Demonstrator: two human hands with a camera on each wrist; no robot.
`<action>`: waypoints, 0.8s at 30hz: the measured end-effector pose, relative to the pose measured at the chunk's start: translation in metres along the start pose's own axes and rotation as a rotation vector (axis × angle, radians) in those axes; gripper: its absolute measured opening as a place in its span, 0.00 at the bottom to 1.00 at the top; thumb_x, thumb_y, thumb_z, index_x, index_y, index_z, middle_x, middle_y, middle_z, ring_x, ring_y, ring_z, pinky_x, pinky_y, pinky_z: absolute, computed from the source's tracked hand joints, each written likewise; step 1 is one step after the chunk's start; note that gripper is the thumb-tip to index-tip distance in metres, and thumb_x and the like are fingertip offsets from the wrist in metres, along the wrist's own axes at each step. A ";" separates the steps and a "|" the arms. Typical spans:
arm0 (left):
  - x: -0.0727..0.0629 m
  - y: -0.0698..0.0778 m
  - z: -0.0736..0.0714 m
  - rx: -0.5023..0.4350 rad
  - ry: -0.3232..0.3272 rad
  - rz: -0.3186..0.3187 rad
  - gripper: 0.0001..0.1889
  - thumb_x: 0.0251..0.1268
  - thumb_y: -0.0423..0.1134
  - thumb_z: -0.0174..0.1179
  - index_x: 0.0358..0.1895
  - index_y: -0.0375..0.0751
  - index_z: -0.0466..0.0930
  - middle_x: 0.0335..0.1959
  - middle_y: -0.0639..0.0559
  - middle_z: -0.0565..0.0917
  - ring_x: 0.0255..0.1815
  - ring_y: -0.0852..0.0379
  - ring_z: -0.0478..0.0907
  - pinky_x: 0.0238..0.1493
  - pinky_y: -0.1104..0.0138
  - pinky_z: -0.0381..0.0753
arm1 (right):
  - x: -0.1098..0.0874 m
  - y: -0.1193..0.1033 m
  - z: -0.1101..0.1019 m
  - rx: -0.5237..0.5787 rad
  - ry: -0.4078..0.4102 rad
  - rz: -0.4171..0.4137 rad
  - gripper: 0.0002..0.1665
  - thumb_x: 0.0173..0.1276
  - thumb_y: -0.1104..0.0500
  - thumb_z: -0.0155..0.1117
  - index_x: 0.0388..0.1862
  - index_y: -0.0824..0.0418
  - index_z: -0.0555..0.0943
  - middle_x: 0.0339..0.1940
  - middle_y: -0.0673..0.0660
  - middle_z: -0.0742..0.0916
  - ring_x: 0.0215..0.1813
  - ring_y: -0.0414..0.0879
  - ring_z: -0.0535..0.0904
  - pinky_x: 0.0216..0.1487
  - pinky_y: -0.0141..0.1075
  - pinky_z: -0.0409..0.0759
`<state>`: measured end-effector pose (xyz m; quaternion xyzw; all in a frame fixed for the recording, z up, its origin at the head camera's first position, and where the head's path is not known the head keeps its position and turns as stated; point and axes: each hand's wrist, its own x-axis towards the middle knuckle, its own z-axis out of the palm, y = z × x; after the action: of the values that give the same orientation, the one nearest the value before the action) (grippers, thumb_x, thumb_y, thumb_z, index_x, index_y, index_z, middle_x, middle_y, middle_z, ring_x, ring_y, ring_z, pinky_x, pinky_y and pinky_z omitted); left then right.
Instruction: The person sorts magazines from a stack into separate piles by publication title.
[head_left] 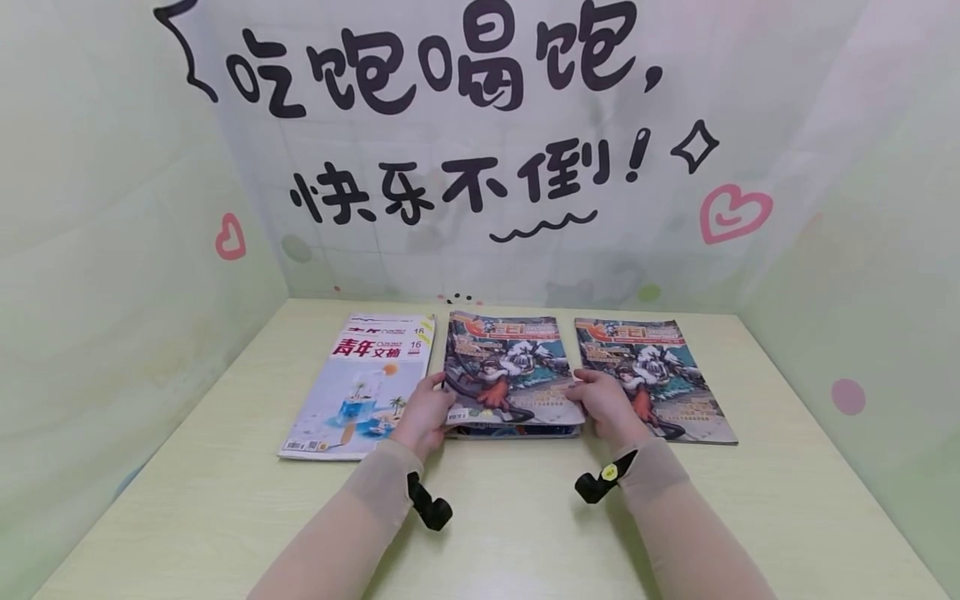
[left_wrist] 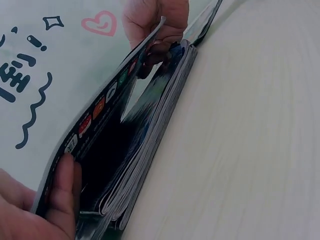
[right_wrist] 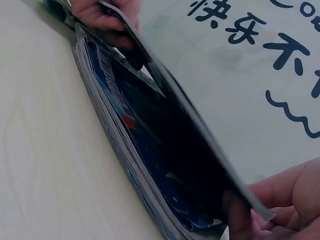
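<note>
A magazine with a fantasy figure on its cover (head_left: 504, 367) is held by both hands over a pile of magazines (head_left: 517, 432) at the middle of the table. My left hand (head_left: 424, 413) grips its left edge, with fingers (left_wrist: 63, 185) on the underside in the left wrist view. At the opposite edge my right hand (head_left: 607, 406) pinches it between thumb and fingers. The wrist views show a dark gap between the held magazine's near edge and the pile (right_wrist: 125, 130). Most of the pile's top is hidden.
Left of the pile lie overlapping white magazines (head_left: 367, 387) with an island picture. On the right, a magazine (head_left: 693, 404) with the same cover as the held one lies flat. A printed cloth backdrop (head_left: 480, 267) rises behind the pale wooden table (head_left: 517, 533).
</note>
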<state>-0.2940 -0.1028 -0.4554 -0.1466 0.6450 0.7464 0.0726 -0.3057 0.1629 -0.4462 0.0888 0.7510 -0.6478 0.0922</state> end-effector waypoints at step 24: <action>-0.020 -0.014 0.075 0.241 -0.134 0.203 0.38 0.54 0.18 0.51 0.72 0.35 0.58 0.42 0.48 0.69 0.37 0.56 0.68 0.34 0.72 0.72 | -0.013 0.027 -0.085 0.007 0.028 -0.083 0.38 0.65 0.75 0.54 0.73 0.70 0.57 0.40 0.49 0.73 0.41 0.37 0.69 0.37 0.24 0.73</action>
<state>-0.2801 -0.0254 -0.4525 -0.0208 0.7350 0.6753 0.0568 -0.2884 0.2507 -0.4567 0.0671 0.7529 -0.6524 0.0544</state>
